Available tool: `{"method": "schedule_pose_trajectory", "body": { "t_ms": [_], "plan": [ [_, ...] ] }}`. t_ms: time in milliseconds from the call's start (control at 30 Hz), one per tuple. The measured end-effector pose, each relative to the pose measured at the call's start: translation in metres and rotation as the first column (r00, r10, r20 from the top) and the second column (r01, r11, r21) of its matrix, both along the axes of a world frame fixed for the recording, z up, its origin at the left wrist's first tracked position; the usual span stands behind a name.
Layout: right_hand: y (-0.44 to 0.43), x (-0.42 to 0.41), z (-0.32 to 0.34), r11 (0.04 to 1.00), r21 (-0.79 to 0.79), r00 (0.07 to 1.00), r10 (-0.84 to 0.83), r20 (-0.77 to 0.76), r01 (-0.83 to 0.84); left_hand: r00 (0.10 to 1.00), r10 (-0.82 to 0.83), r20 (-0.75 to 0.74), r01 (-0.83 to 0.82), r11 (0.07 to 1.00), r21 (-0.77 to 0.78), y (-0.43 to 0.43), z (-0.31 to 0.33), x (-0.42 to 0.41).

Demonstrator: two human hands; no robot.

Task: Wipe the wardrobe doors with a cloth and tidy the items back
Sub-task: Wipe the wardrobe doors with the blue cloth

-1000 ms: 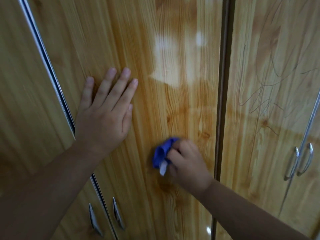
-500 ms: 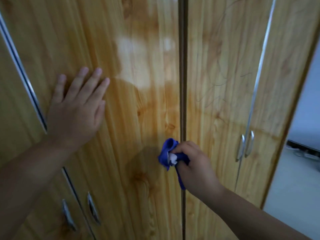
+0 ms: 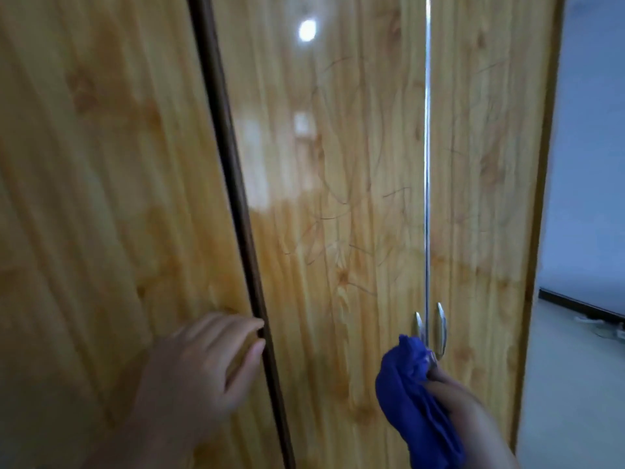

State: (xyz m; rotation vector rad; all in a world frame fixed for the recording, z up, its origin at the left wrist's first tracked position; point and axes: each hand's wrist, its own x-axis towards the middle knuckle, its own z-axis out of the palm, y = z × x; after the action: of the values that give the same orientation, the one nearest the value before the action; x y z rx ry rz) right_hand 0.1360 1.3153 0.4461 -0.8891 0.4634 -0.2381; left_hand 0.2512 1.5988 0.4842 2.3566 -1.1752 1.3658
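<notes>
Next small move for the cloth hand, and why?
Probably raise the right hand and sweep the blue cloth up the door panel left of the handles. The cloth is bunched low beside them, and thin scribble marks show higher on that panel.

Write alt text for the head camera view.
A right hand grips a blue cloth at the foot of two metal handles on glossy wooden wardrobe doors. The left hand touches the next door, fingertips at a dark seam. Faint scribbles mark the door above the cloth.
</notes>
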Motion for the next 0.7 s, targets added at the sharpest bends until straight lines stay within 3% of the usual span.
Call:
{"method": "schedule_pose_trajectory", "body": {
  "t_ms": [233, 433, 567, 700],
  "plan": [
    [-0.118, 0.017, 0.007, 0.991, -0.037, 0.956, 0.137, 0.259, -0.131, 0.984, 0.165, -0.065, -0.169, 0.983, -0.064, -0.072, 0.003, 0.001],
    [-0.144, 0.058, 0.061, 0.963, -0.085, 0.865, 0.269, 0.423, -0.257, 0.939, 0.334, -0.083, -0.339, 0.938, -0.066, -0.109, 0.045, -0.016],
    [-0.135, 0.083, 0.109, 0.943, -0.143, 0.788, 0.329, 0.52, -0.3, 0.923, 0.385, -0.009, -0.385, 0.92, -0.069, -0.12, 0.084, -0.015],
    [-0.12, 0.104, 0.161, 0.912, -0.297, 0.719, 0.407, 0.564, -0.283, 0.915, 0.38, 0.138, -0.369, 0.924, -0.101, -0.119, 0.138, -0.005]
  ]
}}
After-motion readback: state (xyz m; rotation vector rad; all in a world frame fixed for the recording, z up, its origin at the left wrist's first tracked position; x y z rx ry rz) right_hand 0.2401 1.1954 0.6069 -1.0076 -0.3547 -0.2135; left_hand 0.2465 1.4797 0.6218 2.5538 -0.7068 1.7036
